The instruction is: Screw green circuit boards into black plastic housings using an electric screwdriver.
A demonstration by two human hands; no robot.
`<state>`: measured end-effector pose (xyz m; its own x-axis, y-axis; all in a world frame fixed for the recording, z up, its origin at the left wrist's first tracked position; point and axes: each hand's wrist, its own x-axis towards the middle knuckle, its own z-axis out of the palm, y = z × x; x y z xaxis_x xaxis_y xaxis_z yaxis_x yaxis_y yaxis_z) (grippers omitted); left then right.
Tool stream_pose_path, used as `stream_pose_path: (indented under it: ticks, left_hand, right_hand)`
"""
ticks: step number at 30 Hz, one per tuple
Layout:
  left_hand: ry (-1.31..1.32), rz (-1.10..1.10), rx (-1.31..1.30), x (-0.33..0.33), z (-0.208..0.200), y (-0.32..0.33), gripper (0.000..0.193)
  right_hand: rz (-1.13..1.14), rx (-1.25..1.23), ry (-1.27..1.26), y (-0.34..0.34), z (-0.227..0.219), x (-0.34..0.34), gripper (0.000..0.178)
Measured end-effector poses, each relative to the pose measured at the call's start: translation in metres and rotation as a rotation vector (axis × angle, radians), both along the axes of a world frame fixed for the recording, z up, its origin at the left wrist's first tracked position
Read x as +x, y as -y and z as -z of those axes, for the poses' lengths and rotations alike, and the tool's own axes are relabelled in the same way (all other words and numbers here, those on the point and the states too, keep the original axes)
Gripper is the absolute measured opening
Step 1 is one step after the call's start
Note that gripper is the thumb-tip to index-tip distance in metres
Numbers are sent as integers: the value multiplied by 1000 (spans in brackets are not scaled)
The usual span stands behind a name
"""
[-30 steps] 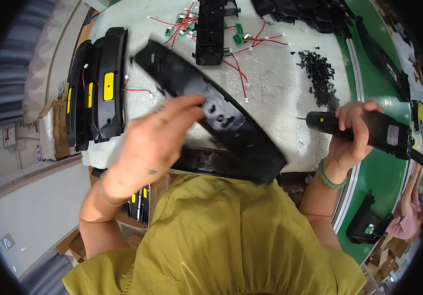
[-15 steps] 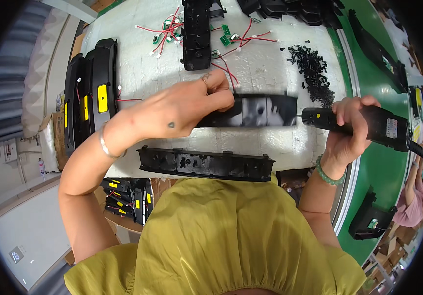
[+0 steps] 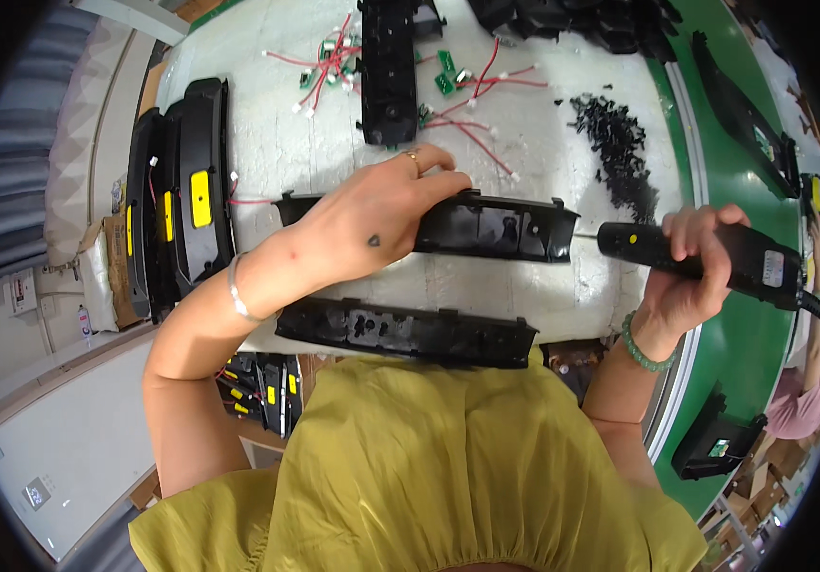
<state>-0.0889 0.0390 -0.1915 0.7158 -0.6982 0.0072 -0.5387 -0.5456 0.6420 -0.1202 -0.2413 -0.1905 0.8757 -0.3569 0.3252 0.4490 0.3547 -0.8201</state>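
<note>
Left hand (image 3: 367,214) lies across the long, trough-shaped black plastic housing (image 3: 501,229), fingers bent at its far rim; whether they grip or merely touch cannot be told. The housing sits crosswise over the white, film-covered work surface (image 3: 563,305), beyond a second, similar black plastic trough (image 3: 405,332). Right hand (image 3: 696,262) is wrapped around a black cylindrical power screwdriver (image 3: 634,240), its nose near the housing's right end. Assessment: the housing appears light, stiff and somewhat slippery; its thin edge tabs look breakable. Recommended hold: both long walls, near mid-length.
</note>
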Motion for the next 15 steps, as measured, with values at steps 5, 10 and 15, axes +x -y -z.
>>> stream_pose_path:
  ticks: [5, 10, 15]
  left_hand:
    - [-162, -52, 37, -33, -5, -6, 45]
    - [10, 9, 133, -49, -15, -18, 84]
    - [122, -76, 186, -58, 1, -14, 93]
  right_hand:
    - [-26, -13, -3, 12, -1, 6, 25]
    - [-34, -24, -35, 12, -1, 13, 25]
    - [-35, -12, -31, 12, -3, 14, 27]
